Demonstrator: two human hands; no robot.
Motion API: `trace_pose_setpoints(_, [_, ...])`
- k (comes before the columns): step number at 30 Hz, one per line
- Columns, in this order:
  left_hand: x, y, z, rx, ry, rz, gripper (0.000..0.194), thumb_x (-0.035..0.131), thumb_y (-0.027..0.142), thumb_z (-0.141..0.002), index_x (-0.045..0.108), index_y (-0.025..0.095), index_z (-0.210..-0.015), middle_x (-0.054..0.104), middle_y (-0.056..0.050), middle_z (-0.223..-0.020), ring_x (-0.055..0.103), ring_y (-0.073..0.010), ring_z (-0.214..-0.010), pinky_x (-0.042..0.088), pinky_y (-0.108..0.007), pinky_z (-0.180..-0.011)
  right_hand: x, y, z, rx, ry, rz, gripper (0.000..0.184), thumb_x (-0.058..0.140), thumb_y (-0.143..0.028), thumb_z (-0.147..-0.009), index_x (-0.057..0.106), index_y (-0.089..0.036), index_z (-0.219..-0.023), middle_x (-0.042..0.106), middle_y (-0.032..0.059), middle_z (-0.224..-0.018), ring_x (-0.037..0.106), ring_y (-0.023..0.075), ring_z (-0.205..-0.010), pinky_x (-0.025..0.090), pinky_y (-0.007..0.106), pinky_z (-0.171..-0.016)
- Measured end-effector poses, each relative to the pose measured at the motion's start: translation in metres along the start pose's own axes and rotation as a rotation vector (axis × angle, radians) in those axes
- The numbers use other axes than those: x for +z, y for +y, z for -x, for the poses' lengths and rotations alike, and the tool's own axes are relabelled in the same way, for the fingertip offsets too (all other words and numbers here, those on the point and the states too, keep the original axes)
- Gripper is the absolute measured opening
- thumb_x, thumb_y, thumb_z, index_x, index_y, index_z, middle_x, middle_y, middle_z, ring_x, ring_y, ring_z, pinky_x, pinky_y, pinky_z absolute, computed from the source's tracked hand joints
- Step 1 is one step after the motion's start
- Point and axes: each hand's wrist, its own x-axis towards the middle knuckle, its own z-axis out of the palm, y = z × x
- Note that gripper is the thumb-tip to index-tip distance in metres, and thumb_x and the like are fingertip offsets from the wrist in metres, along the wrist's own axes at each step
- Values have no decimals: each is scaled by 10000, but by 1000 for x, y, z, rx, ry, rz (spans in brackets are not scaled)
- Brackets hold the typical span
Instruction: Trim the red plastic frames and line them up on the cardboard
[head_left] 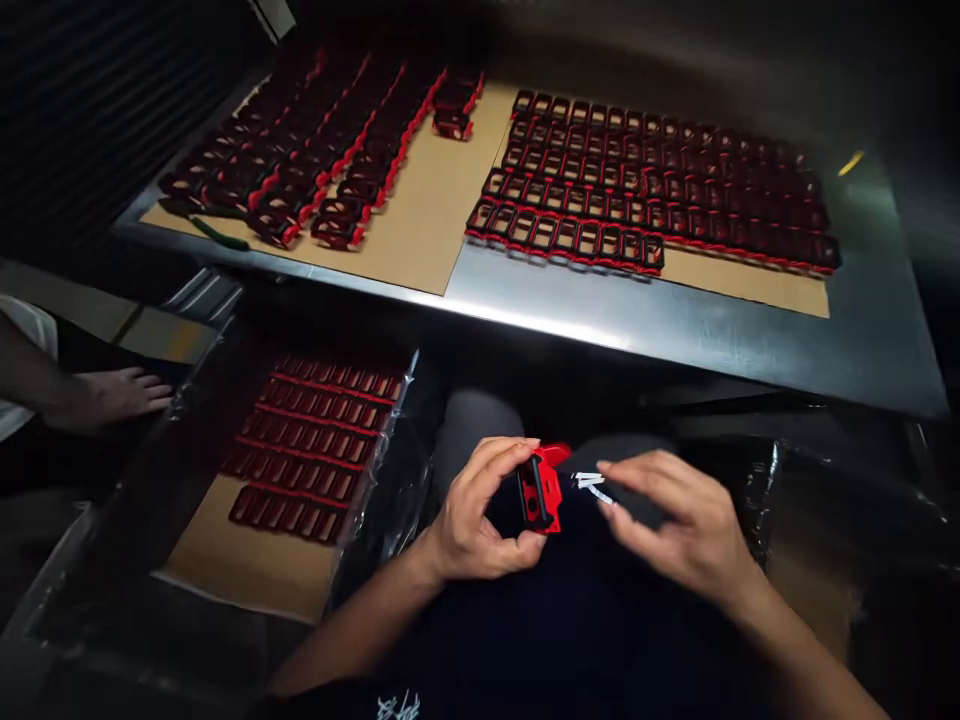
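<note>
My left hand grips a small red and black plastic housing between thumb and fingers. It is tilted, with its open black-framed side facing left. Just right of it, my right hand is curled, thumb and index fingertips close together. Thin white strips or marks show at those fingertips; whether they are a held piece or a print on the clothing behind is unclear. The right hand stays apart from the housing.
A metal table carries cardboard sheets with many rows of similar housings. A green tool-like object and a yellow item lie there. Lower left, a plastic-lined box holds more housings. Another person's hand rests at left.
</note>
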Motion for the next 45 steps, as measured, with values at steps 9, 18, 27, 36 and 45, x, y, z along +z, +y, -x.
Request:
trace_pose_setpoints(9, [14, 2, 1, 125, -69, -5, 759, 672, 219, -778, 380, 131, -1474, 592, -201, -1270, 594, -289, -1168, 550, -495, -943, 16, -34, 27, -73, 34, -145, 199, 745, -65, -801, 744, -132, -989, 751, 109, -924, 715, 177, -818, 614, 281, -696])
trace_pose_setpoints(18, [13, -1, 5, 110, -69, -9, 756, 666, 265, -801, 369, 162, -1488, 596, -202, -1282, 605, -297, -1144, 566, -494, -902, 12, -38, 24, -88, 1, -101, 101, 724, -93, -829, 772, -154, -893, 760, 110, -925, 705, 170, -735, 589, 268, -600])
trace_pose_setpoints(27, [13, -3, 5, 107, -54, 10, 778, 694, 284, -794, 371, 180, -1494, 602, -199, -1273, 604, -302, -1144, 563, -494, -904, 13, -39, 24, -61, 24, -106, 114, 710, -117, -845, 770, -191, -907, 768, 88, -913, 715, 167, -727, 601, 270, -605])
trace_pose_setpoints(36, [13, -2, 4, 140, -61, -3, 763, 684, 248, -803, 380, 158, -1497, 590, -194, -1272, 595, -282, -1139, 558, -465, -920, 11, -42, 25, -70, -14, -92, 107, 718, -98, -841, 769, -156, -916, 760, 108, -928, 711, 178, -761, 613, 280, -634])
trace_pose_setpoints(45, [3, 1, 11, 107, -126, 36, 774, 738, 373, -850, 366, 230, -1513, 604, -184, -1285, 603, -283, -1124, 565, -481, -892, 4, -50, 27, -145, -121, -31, 127, 648, -126, -917, 733, -156, -1007, 768, 90, -962, 726, 177, -808, 637, 274, -710])
